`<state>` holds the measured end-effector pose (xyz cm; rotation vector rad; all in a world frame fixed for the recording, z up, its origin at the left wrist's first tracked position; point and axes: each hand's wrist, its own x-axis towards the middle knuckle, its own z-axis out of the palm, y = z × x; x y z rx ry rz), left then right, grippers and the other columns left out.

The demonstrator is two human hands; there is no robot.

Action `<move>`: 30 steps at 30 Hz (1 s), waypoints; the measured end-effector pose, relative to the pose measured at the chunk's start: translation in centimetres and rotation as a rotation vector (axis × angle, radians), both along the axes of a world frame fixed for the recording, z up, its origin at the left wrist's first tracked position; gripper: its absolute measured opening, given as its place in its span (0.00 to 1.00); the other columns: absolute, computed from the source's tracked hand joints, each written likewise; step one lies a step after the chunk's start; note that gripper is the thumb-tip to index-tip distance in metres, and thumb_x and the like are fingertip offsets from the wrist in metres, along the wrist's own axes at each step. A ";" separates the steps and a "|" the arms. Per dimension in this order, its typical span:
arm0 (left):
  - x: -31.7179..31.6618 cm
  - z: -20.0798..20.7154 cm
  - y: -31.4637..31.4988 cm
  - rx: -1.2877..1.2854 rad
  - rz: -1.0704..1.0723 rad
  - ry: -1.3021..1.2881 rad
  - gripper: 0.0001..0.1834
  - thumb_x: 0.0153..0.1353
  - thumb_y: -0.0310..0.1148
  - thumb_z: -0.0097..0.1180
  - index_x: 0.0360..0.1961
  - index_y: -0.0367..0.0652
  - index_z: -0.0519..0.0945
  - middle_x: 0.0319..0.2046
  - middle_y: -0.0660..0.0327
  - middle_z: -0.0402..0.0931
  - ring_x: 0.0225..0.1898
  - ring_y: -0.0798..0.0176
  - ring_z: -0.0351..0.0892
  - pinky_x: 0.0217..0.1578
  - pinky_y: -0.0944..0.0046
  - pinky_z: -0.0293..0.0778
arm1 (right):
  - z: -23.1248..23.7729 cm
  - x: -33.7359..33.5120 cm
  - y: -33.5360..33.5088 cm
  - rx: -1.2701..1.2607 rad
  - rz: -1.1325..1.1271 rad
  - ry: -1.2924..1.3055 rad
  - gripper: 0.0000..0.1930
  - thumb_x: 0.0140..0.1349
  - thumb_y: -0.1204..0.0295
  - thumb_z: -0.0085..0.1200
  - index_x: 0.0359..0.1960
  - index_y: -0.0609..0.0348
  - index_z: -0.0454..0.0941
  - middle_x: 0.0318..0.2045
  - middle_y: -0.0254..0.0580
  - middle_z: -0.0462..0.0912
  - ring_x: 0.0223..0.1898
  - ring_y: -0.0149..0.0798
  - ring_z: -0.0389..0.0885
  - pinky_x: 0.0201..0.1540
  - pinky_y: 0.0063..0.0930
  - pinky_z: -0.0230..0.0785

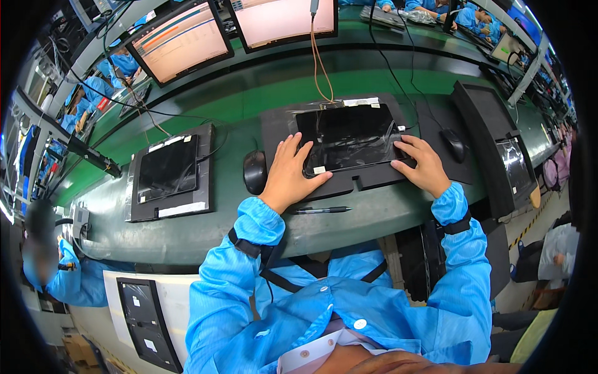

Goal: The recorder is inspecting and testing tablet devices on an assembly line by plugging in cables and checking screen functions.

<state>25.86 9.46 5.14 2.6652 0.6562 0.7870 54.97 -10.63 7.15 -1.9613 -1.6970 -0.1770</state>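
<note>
A tablet with a dark, film-covered screen lies on a black foam pad. My left hand rests at its left side, fingers stretched and thumb spread toward the near edge. On the right side, my right hand touches the edge with thumb and fingertips apart. A white plug sits at the tablet's right edge, just above my right fingers. Near my left wrist lies a black pen. Beside my left fingers stands a black mouse.
A second tablet lies on a pad to the left. Two monitors stand at the back, with cables hanging down. Another mouse and a black tray are on the right. A person in a blue sleeve sits at far left.
</note>
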 end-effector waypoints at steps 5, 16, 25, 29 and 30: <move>-0.2 0.7 0.7 0.008 -0.003 -0.039 0.42 0.46 0.54 0.75 0.57 0.36 0.78 0.63 0.41 0.66 0.63 0.39 0.66 0.65 0.48 0.65 | 0.6 -0.8 0.3 -0.068 -0.017 -0.030 0.26 0.57 0.57 0.66 0.55 0.56 0.81 0.59 0.50 0.77 0.58 0.55 0.76 0.59 0.43 0.71; -4.6 2.1 -2.1 -0.084 -0.096 -0.079 0.33 0.60 0.45 0.68 0.59 0.35 0.75 0.60 0.43 0.71 0.63 0.43 0.70 0.63 0.49 0.66 | 2.5 -9.3 0.3 0.309 -0.055 -0.130 0.22 0.57 0.69 0.65 0.53 0.63 0.77 0.53 0.54 0.78 0.52 0.57 0.76 0.53 0.45 0.69; -13.6 -1.1 -7.4 -0.630 0.162 -0.264 0.12 0.63 0.36 0.67 0.31 0.37 0.82 0.21 0.61 0.77 0.21 0.69 0.73 0.26 0.67 0.71 | -3.1 -17.5 0.1 0.190 0.250 0.488 0.05 0.61 0.75 0.64 0.31 0.64 0.82 0.24 0.44 0.81 0.22 0.36 0.78 0.26 0.29 0.69; -15.1 -2.9 -6.9 -0.629 0.257 -0.389 0.15 0.64 0.35 0.66 0.26 0.36 0.79 0.15 0.67 0.69 0.19 0.75 0.63 0.21 0.68 0.61 | -2.9 -18.2 0.2 0.107 0.205 0.522 0.08 0.61 0.72 0.64 0.29 0.65 0.82 0.21 0.45 0.80 0.21 0.35 0.76 0.25 0.28 0.67; -14.7 -3.3 -6.7 -0.629 0.239 -0.439 0.15 0.64 0.34 0.66 0.25 0.36 0.79 0.14 0.68 0.66 0.19 0.76 0.60 0.20 0.68 0.58 | -3.0 -18.1 0.2 0.100 0.171 0.540 0.10 0.62 0.68 0.64 0.28 0.62 0.83 0.21 0.45 0.80 0.20 0.40 0.77 0.24 0.31 0.66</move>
